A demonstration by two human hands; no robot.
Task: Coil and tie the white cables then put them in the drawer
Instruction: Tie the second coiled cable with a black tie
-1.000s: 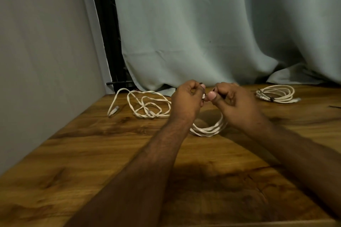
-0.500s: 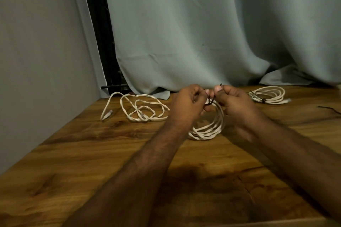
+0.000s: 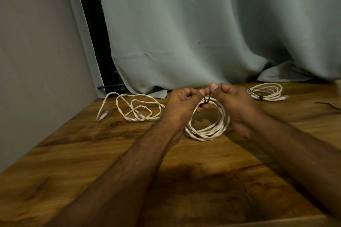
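Above wooden table [image 3: 92, 162]: left hand [image 3: 182, 103] & right hand [image 3: 234, 103], both grips pinching dark tie [image 3: 206, 100] on coiled cable [image 3: 208, 129], tie ends hidden.

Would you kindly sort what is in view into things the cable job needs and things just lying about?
Part of the job:
- coiled white cable, held by left hand and right hand
- thin dark tie pinched at its top
- loose tangled white cable
- tied white cable coil
- spare dark tie

Just there:
- wooden table
- grey-green curtain

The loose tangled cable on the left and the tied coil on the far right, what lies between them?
In the head view, both hands, left hand and right hand, holding a third coil.
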